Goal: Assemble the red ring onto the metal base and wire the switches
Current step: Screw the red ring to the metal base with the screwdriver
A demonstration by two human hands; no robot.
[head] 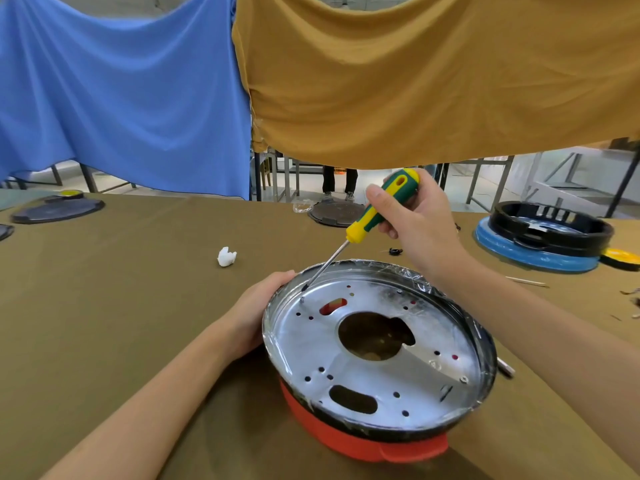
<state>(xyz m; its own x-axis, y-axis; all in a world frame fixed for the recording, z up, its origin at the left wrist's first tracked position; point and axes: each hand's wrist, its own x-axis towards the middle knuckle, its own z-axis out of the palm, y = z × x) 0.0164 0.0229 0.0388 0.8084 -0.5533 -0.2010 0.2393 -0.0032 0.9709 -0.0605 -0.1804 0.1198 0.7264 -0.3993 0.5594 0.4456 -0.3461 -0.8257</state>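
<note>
Centre of the surface (104,306): metal base (377,344) sits on the red ring (363,441). Left hand (258,313) grips the base's left rim. Right hand (420,223), above the far rim, holds a screwdriver (375,211), tip down at a screw (302,300) near the left edge.

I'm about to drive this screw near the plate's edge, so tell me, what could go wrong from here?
1. The screwdriver comes in at a slant, not upright, so its tip could slip off the screw and scratch the metal base.
2. The left hand grips the rim right beside the tip; a slip could jab the fingers.
3. The base sits tilted on the red ring, so pressure from the right hand could rock it.
</note>
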